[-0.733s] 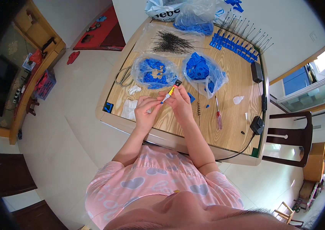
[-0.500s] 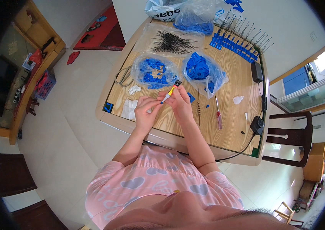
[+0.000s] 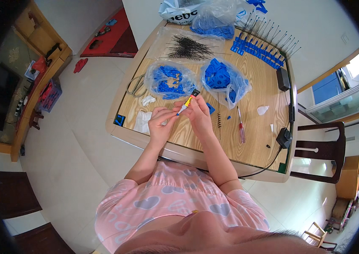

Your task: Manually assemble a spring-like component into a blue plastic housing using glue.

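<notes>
Left grip (image 3: 160, 123) and right grip (image 3: 199, 117) close together (fingertips (image 3: 174, 114) in a pinch), bare forearms (image 3: 218, 157) angled inward.

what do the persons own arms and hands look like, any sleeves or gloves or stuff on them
The left hand and right hand are ungloved, and no watch or bracelet shows on the bare forearms. The short pink sleeves carry grey and whitish printed shapes.
</notes>
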Available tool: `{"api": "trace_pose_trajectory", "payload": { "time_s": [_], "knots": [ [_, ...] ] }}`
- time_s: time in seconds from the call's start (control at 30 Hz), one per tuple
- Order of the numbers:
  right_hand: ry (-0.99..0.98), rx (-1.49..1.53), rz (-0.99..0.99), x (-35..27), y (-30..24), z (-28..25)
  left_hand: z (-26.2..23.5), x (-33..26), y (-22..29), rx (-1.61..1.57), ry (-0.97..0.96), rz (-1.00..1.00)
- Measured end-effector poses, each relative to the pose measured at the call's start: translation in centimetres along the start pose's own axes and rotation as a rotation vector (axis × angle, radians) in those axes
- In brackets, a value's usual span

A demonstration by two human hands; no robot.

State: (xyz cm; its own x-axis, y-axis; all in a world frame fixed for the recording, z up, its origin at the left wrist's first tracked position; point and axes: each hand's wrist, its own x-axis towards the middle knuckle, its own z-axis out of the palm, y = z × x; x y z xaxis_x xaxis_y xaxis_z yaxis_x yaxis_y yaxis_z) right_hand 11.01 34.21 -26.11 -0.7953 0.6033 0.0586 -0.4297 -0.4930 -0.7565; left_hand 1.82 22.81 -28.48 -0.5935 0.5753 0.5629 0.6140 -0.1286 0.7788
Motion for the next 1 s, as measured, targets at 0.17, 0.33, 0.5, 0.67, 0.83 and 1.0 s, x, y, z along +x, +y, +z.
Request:
{"api": "trace_pose_trajectory", "payload": {
  "time_s": [0.17,0.33,0.5,0.67,0.83,1.0],
  "knots": [
    [-0.004,-0.023,-0.006,-0.1,0.0,0.1,0.0,0.1,0.1,-0.014,-0.003,0.0],
    [-0.001,-0.03,-0.001,-0.1,0.1,0.0,0.2,-0.1,-0.2,-0.024,0.026,-0.022],
    [0.003,-0.03,0.005,-0.1,0.1,-0.1,0.2,0.1,-0.1,-0.024,0.03,-0.013],
    [-0.006,-0.017,-0.007,0.2,0.4,-0.3,0.1,0.1,-0.1,-0.028,0.028,-0.01],
    [0.013,0.006,0.009,0.1,0.3,-0.1,0.0,0.0,0.0,-0.026,0.002,-0.016],
    [0.194,-0.055,-0.102,-0.5,-1.4,-1.4,0.1,0.1,0.1,-0.016,0.003,-0.038]
  ]
}}
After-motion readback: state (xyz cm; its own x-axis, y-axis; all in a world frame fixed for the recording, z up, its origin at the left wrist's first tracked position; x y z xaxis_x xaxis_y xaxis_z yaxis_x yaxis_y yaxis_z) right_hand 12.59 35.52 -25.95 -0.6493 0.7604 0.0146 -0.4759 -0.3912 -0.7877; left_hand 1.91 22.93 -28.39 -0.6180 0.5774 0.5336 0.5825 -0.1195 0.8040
